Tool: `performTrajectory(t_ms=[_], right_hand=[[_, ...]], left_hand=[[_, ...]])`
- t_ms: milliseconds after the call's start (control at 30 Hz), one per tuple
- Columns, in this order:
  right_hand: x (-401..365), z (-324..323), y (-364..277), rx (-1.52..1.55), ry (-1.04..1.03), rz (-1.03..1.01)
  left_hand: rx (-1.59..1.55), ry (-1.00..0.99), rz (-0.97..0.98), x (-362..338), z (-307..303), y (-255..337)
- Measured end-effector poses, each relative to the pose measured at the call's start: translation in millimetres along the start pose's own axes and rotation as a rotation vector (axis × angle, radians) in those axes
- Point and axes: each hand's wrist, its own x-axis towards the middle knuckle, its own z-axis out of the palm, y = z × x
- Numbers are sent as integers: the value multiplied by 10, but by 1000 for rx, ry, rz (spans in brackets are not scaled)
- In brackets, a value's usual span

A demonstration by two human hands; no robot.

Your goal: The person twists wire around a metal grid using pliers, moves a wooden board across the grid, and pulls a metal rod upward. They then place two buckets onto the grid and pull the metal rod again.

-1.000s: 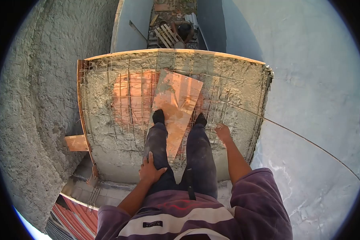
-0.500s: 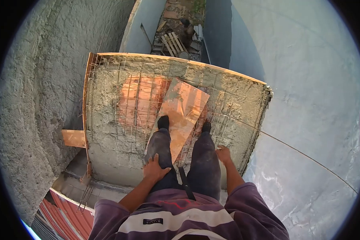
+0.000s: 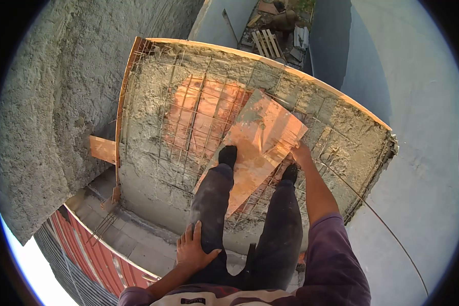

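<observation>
My left hand (image 3: 195, 249) rests on my left thigh, fingers spread, holding nothing. Out in front, my right hand (image 3: 301, 153) is at the right edge of a wooden board (image 3: 260, 137); its fingers are curled there, and whether they grip the board is too small to tell. The board lies at a slant over a rebar grid (image 3: 188, 115) set in rough wet-looking concrete (image 3: 150, 112). My left foot is on the board's left side, and my right foot stands beside its right edge.
Wooden formwork (image 3: 260, 57) borders the slab's far edge. Beyond it, lower down, are a person (image 3: 281, 20) and a pallet (image 3: 266, 44). A thin rod or cable (image 3: 380, 218) runs right from the slab. A rough wall (image 3: 51, 102) rises at left, a smooth wall (image 3: 418, 153) at right.
My right hand has moved from beside my right knee forward to the board's edge. My left hand stays on my thigh. The view has tilted and shifted.
</observation>
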Motion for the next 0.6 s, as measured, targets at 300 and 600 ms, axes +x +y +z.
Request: performTrajectory(t_ms=[300,600], right_hand=[[1405,49,201,-194,53,-146],[1661,174,702,-262,117,-272]], left_hand=[[-44,129,-49,-79,418,248],[-107,105,-161,-244,784,611]])
